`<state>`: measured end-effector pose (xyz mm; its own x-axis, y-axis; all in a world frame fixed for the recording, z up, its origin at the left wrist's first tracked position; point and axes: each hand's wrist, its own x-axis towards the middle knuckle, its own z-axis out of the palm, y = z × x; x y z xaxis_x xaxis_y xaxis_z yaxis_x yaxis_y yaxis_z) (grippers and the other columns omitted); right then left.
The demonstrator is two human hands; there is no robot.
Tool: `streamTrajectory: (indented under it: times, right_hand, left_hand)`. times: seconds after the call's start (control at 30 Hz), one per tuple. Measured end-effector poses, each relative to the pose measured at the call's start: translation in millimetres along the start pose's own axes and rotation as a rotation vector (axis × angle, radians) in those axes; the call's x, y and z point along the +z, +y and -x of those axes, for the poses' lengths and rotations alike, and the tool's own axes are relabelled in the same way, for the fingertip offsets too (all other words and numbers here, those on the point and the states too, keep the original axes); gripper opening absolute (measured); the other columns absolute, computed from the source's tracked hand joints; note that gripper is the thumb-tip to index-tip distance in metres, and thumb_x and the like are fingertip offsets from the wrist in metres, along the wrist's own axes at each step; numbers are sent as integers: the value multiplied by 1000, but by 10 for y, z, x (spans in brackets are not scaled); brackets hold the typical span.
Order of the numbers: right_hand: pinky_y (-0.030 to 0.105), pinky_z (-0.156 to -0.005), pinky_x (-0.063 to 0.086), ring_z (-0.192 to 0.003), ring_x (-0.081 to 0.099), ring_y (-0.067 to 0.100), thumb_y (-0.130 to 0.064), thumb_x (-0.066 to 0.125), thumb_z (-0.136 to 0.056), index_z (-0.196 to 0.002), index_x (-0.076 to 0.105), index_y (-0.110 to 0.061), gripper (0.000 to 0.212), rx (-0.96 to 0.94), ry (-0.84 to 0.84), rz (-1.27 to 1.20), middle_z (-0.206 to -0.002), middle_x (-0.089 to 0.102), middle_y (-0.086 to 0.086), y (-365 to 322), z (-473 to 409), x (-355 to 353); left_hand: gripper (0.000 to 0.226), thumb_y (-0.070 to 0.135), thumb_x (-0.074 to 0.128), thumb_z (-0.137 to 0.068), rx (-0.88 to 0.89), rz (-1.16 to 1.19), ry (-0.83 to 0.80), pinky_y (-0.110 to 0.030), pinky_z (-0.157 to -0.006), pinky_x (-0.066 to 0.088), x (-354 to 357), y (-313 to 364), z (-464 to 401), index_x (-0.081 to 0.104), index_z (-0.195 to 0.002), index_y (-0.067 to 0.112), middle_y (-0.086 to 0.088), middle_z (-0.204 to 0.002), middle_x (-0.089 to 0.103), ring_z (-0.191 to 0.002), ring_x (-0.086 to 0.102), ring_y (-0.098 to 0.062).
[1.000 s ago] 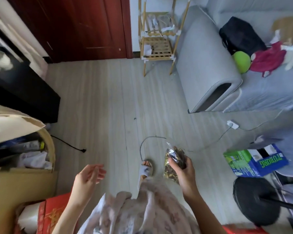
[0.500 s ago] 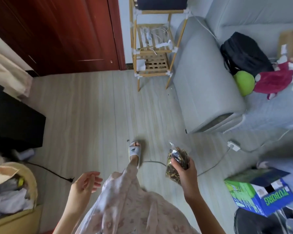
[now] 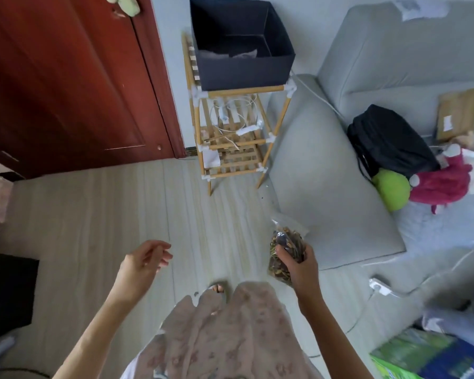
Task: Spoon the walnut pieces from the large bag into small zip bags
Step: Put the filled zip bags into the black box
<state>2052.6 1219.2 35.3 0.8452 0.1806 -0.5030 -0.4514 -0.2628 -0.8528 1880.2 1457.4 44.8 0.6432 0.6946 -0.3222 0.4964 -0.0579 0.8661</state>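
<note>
Your right hand [image 3: 298, 265] grips a filled bag [image 3: 285, 251], seemingly walnuts; your left hand [image 3: 141, 262] hangs loose, empty. Filling looks finished; next, set it down.

- Soft, even daylight, fairly bright; the source itself isn't in frame.
- Pale wood floor [image 3: 80, 228] well lit, low contrast, no hard shadows on it.
- Red door [image 3: 66, 77] darker, w/ a thin bright glint along its panel edge.
- Inside of the dark box [image 3: 241, 42] on the bamboo shelf [image 3: 230, 138] is deep shade, detail mostly lost.
- Strong wide-angle bend: door, shelf legs and grey sofa [image 3: 326, 173] lean outward twd the edges.
- Lower-right corner smeared w/ motion blur; green-blue box [image 3: 433, 356] print unreadable.
- Left hand [image 3: 144, 259] slightly soft; right hand [image 3: 298, 266] in shade, its bag of walnut pieces [image 3: 285, 242] shows small glare spots.
</note>
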Motion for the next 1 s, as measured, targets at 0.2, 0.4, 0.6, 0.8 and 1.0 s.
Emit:
streamTrajectory:
  times: [0.2,0.4,0.6,0.8,1.0]
  right_hand:
    - [40,-86,53,-98,61,18,-22,74,-79,-117,53,-24,43,10,-15,31,-106,61,-4,-467,-711,316]
    - [41,-87,53,-100,61,21,-22,74,-79,-123,53,-16,49,-5,-79,104,-110,61,4,-1053,-1644,529]
    - [24,-72,52,-94,64,14,-21,72,-81,-107,55,-25,32,-141,-212,130,-107,64,2,-1984,-2567,680]
    - [14,-61,52,-82,67,1,-30,73,-80,-120,52,-24,45,-322,-297,139,-103,65,-7,-3042,-3312,988]
    - [13,-61,49,-82,65,-2,-43,73,-75,-114,48,-29,49,-385,-237,199,-101,63,-13,-3739,-4007,1399]
  left_hand:
    - [25,2,44,-94,-24,16,0,-26,-67,52,149,361,-767,63,-86,15,-5,-75,67,-73,65,-20]
    - [25,0,44,-94,-140,88,83,-33,-68,51,452,432,-1293,64,-85,14,-5,-74,69,-74,65,-26]
    - [26,0,44,-94,-170,177,225,-23,-60,53,731,833,-1988,64,-84,14,-6,-73,69,-72,65,-27]
    - [28,2,43,-95,-118,178,241,-29,-66,50,801,1366,-2757,63,-84,18,-6,-77,69,-74,65,-25]
    - [22,9,44,-96,19,121,303,-22,-65,50,658,1938,-3593,61,-92,23,6,-87,67,-77,66,-13]
